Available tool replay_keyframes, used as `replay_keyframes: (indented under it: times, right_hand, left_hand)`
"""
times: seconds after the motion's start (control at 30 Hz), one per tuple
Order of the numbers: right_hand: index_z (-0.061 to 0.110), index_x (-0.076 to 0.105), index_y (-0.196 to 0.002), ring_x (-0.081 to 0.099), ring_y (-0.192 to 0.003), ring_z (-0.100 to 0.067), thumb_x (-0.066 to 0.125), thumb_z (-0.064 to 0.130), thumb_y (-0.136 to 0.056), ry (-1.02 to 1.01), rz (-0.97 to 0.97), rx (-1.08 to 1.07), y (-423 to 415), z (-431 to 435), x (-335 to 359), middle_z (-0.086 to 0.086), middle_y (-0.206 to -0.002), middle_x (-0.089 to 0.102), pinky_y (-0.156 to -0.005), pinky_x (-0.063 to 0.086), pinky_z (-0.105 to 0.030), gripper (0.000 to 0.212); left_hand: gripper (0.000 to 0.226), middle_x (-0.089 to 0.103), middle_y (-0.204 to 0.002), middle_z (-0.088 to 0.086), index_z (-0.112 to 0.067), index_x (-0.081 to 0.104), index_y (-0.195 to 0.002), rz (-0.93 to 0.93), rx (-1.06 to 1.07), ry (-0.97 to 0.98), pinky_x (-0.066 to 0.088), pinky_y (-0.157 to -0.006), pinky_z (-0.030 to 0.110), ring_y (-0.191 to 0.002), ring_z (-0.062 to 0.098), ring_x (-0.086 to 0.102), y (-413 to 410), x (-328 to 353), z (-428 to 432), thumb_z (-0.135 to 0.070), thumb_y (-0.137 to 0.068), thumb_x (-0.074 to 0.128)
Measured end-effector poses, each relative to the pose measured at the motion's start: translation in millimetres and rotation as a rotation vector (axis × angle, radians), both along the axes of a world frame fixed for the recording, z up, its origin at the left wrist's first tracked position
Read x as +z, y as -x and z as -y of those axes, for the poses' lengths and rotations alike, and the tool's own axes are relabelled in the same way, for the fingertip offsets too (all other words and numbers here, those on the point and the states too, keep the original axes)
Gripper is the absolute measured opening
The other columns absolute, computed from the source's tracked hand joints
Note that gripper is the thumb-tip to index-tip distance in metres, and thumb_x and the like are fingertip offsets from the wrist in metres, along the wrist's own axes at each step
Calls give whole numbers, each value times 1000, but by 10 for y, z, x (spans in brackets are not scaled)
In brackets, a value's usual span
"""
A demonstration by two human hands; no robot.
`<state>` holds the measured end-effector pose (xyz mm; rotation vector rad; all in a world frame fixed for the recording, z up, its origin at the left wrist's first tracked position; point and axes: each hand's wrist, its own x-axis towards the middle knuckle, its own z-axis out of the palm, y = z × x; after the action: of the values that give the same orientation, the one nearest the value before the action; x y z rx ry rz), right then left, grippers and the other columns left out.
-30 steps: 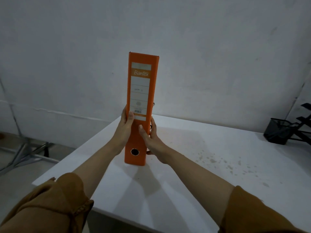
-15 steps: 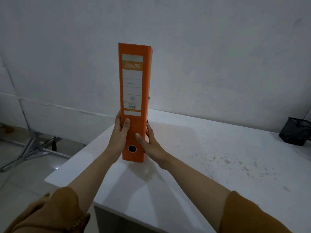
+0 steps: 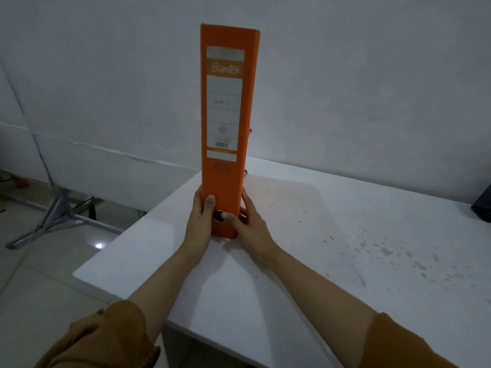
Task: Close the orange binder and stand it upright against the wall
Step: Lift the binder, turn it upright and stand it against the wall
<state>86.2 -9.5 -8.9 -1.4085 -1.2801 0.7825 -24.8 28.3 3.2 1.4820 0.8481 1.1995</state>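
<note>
Evidently closed, the binder [image 3: 225,134] stood upright near the desk's [image 3: 345,235] left edge, left hand [image 3: 198,221] and right hand [image 3: 248,224] clasping its base to steady it.

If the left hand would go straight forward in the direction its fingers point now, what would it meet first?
The left hand lies along the side of the orange binder, pointing toward the wall. Past the binder nothing shows before that wall, though the depth is unclear.

A plain grey-white wall [image 3: 372,75] is seen behind a white tabletop [image 3: 345,261], which is marked with brownish stains [image 3: 385,251] at right. Pale floor tiles [image 3: 39,274] are lit dimly; a metal stand base [image 3: 58,216] is set at left.
</note>
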Motion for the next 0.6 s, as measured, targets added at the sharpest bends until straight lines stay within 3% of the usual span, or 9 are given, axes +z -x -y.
replay_keyframes:
  times: [0.2, 0.37, 0.43, 0.5, 0.6]
  right_hand:
    - [52, 20, -140, 56, -89, 11, 50, 72, -75, -20, 80, -51, -51, -316, -31, 44, -108, 49, -69, 44, 0, 75]
    - [40, 29, -143, 57, -95, -4, 49, 60, -85, -32, 136, -103, -121, -593, -74, 15, -123, 57, -69, 43, -2, 65]
    - [37, 31, -143, 59, -101, -9, 50, 56, -87, -33, 142, -101, -166, -695, -89, 10, -128, 58, -81, 45, -9, 63]
    - [36, 32, -144, 60, -110, -16, 51, 54, -87, -27, 142, -102, -215, -779, -95, 4, -132, 58, -92, 47, -24, 62]
    - [32, 34, -144, 60, -113, -20, 52, 50, -89, -39, 160, -105, -272, -915, -71, 0, -132, 59, -96, 48, -32, 61]
  left_hand:
    - [47, 50, -131, -2, -31, 28, -138, 20, 54, 17, 44, -96, 38, -116, 21, 51, -79, -22, -276, -45, -93, 31]
    - [50, 49, -138, 2, -28, 29, -139, -5, 102, 10, 42, -103, 44, -121, 26, 51, -179, -14, -527, -46, -92, 32]
    - [50, 50, -137, 3, -28, 31, -138, -17, 124, 2, 43, -100, 40, -120, 26, 51, -218, -19, -648, -46, -92, 33]
    - [49, 52, -135, 3, -28, 32, -137, -28, 134, 0, 43, -96, 37, -118, 24, 53, -249, -21, -757, -47, -92, 33]
    - [47, 52, -134, 3, -29, 33, -136, -46, 152, 4, 41, -89, 30, -110, 17, 52, -287, -27, -915, -46, -92, 34]
